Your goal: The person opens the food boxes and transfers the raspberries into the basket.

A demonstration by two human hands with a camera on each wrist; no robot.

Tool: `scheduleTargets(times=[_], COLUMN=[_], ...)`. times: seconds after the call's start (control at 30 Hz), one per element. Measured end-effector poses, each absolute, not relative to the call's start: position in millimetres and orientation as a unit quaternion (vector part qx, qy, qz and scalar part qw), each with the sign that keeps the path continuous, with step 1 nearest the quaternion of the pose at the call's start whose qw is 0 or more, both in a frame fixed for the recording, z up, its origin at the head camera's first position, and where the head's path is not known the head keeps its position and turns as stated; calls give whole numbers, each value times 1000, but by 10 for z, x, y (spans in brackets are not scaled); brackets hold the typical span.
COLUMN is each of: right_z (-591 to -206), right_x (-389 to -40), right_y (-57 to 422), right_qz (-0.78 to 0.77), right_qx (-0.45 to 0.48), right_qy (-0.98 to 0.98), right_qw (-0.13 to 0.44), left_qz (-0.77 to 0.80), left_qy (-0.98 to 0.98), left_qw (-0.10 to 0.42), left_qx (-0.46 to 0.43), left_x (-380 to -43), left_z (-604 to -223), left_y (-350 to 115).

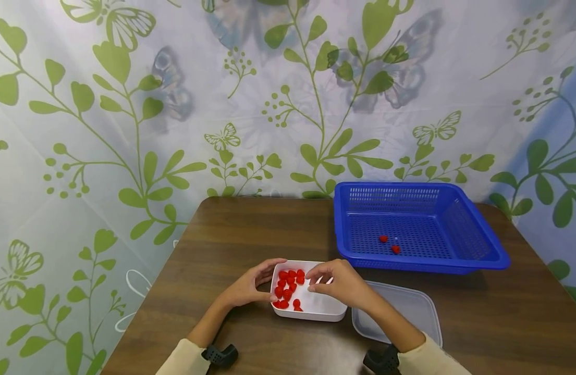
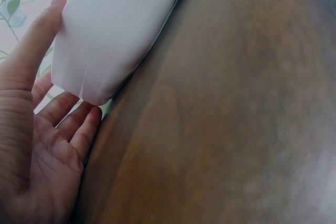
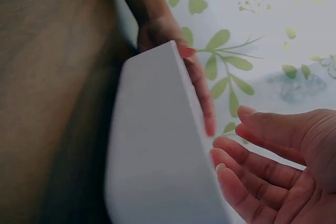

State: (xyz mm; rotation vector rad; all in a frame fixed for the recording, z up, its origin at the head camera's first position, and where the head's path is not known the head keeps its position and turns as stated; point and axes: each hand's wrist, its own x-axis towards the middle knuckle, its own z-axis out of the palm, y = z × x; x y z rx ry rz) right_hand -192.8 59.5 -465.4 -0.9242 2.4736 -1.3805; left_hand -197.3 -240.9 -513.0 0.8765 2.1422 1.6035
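Note:
A white rectangular container (image 1: 311, 315) lies on the table with several small red rounded pieces (image 1: 287, 295) gathered in its left part. My left hand (image 1: 247, 287) holds the container's left end, thumb along the near side and fingers toward the far corner. In the left wrist view, that hand's thumb (image 2: 50, 22) presses the wall of the container (image 2: 115, 30). Over the inside of the container hovers my right hand (image 1: 341, 284), its fingers loosely bent. In the right wrist view nothing shows between the fingers of the right hand (image 3: 273, 177), beside the container wall (image 3: 152, 140).
A blue perforated basket (image 1: 480, 255) stands at the back right with two red pieces (image 1: 390, 244) inside. A translucent lid (image 1: 419, 307) lies right of the container, under my right forearm. Behind the brown table (image 1: 250, 229) hangs a leaf-patterned curtain (image 1: 250, 104).

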Motion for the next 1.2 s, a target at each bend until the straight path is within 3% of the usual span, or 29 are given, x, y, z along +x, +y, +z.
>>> scheduleTargets(times=[0.37,1.2], right_z=[-4817,-4855], right_x=[-1901,-1848], right_y=[496,380], right_qz=[-438,-373], right_qx=[-334,-345], right_qy=[831,854], right_qw=[78,115], left_qz=[561,560], left_qy=[754,749], left_qw=[170,161], left_qx=[297,314], left_x=[-2071,-2090], left_z=[-5380,-5371], left_y=[-2486,-2477])
